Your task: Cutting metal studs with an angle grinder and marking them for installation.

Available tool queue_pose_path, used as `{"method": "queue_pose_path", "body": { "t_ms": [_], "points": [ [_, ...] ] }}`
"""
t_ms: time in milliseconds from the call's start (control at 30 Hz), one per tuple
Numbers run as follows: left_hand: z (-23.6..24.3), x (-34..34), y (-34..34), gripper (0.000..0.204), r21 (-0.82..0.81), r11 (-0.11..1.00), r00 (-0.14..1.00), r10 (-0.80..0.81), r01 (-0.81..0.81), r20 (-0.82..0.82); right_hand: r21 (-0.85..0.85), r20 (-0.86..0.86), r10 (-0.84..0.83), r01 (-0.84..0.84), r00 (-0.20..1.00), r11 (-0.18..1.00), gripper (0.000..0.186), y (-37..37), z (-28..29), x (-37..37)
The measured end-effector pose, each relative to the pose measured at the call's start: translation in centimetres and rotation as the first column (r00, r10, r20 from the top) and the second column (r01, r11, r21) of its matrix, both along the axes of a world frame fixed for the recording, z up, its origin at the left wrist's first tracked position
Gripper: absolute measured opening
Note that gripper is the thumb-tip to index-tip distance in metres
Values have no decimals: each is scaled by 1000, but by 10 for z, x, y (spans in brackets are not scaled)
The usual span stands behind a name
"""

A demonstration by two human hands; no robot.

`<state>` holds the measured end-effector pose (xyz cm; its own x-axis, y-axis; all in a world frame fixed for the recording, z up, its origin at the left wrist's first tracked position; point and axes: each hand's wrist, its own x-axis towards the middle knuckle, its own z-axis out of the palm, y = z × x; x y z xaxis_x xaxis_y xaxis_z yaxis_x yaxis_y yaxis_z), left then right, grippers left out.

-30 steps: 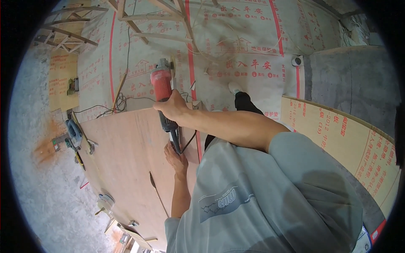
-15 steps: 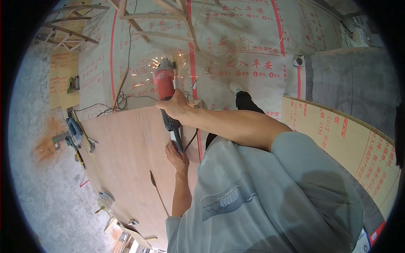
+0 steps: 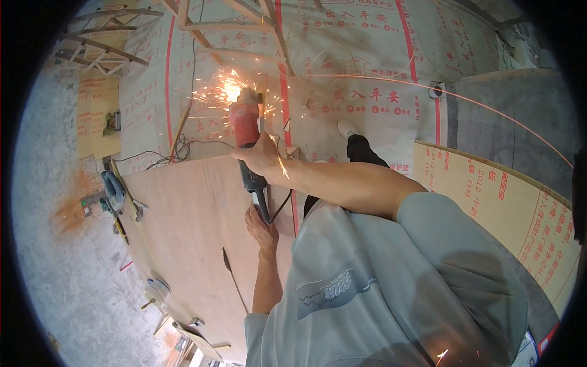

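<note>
Head view: The right hand (image 3: pixel 262 156) is closed around the body of an angle grinder (image 3: pixel 246 124), its fingers wrapped over the casing where red meets black. The grinder's head lies beyond the far edge of a pale wooden table (image 3: pixel 183 214), above printed floor sheeting (image 3: pixel 361 58); its black tail end reaches back over the table. Bright orange sparks (image 3: pixel 231 87) surround the head, chiefly on its left side, and one long streak runs far to the right. The left hand (image 3: pixel 262 229) is low at the tail end, fingers beside a pale strip (image 3: pixel 256 198) that shows under the grinder; whether they grip it cannot be determined. A black cord (image 3: pixel 282 204) curves beside the tail end.

Left of the hands, a dark narrow blade-like piece (image 3: pixel 227 259) is noted on the table. A blue-grey power tool (image 3: pixel 112 185) is at the table's left edge. Wooden frames (image 3: pixel 227 27) stand on the sheeting beyond.
</note>
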<state>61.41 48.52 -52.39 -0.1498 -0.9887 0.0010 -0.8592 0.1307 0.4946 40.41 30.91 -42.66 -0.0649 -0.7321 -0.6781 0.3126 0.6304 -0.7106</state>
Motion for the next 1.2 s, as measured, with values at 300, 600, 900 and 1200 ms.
{"method": "queue_pose_path", "body": {
  "t_ms": [300,600,900,1200],
  "points": [
    [-4,2,2,50,7,999,992,46,-46,-113,6,8,-81,81,997,997,39,4,5,7],
    [-6,1,1,48,23,998,990,60,-57,-126,25,-32,-74,75,997,997,35,2,-8,13],
    [-7,-2,-1,46,23,999,994,27,-25,-103,45,66,-112,109,991,993,31,-4,-16,11],
    [-11,5,2,43,36,998,989,50,-46,-143,64,14,-80,79,997,995,44,2,2,14]
  ]
}}
